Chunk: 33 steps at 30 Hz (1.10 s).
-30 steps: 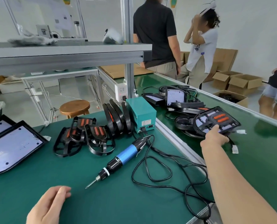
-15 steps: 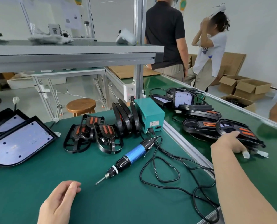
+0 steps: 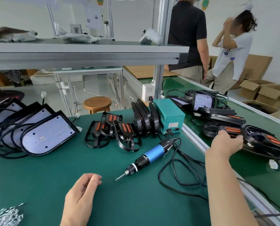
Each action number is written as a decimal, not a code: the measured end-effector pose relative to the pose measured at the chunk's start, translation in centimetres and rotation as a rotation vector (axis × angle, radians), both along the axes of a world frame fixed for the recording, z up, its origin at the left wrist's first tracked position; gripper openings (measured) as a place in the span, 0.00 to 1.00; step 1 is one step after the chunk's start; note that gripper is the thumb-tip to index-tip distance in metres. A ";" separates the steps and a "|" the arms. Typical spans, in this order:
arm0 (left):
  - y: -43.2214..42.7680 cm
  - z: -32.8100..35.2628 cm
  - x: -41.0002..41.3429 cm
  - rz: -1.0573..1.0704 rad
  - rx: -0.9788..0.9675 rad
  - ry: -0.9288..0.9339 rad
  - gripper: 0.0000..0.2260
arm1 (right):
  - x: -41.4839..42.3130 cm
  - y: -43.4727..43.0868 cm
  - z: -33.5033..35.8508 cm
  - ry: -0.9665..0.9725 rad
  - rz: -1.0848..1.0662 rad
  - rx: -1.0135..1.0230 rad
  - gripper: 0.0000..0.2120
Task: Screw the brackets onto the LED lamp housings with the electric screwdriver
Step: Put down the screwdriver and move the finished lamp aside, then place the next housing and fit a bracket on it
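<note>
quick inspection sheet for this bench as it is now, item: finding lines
surface: green mat, conveyor belt to the right
job's things: electric screwdriver lying unheld; LED lamp housings stacked left; orange-striped black parts mid-mat
clutter: loose screws
hands: left hand open on mat; right hand grips orange-striped black part on belt
cables: screwdriver cable looped on mat
surroundings: two people, cardboard boxes
</note>
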<state>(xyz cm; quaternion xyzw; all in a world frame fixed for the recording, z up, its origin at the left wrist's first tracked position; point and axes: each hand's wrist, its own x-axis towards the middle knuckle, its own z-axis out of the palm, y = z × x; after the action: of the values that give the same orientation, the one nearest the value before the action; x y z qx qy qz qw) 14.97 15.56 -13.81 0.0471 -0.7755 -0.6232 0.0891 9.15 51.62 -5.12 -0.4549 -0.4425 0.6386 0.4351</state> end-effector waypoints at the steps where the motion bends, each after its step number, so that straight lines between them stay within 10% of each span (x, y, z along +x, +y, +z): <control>1: 0.0 0.0 0.0 0.010 0.004 -0.007 0.13 | -0.4 -0.6 -0.3 0.043 0.023 0.009 0.28; 7: 0.1 -0.1 0.0 0.030 0.001 -0.017 0.11 | -2.4 -10.3 -2.1 0.012 0.557 0.532 0.18; 13: 0.1 0.3 -0.1 0.017 0.035 -0.040 0.13 | -4.7 -17.6 -6.0 -0.649 0.979 1.367 0.17; 28: -1.2 1.2 -0.2 0.067 0.095 -0.023 0.09 | -0.5 -24.1 -6.0 -0.158 0.865 1.445 0.09; 33: -8.0 3.5 -5.6 0.473 -0.350 0.201 0.06 | 1.2 -26.2 -7.6 -0.071 0.997 1.530 0.10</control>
<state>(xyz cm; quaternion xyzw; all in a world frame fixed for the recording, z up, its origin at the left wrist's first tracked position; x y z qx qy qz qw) 9.40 7.58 -10.29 0.1484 -0.8258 -0.4439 0.3146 10.34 25.46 -12.75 0.1823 -0.9035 0.2706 0.2780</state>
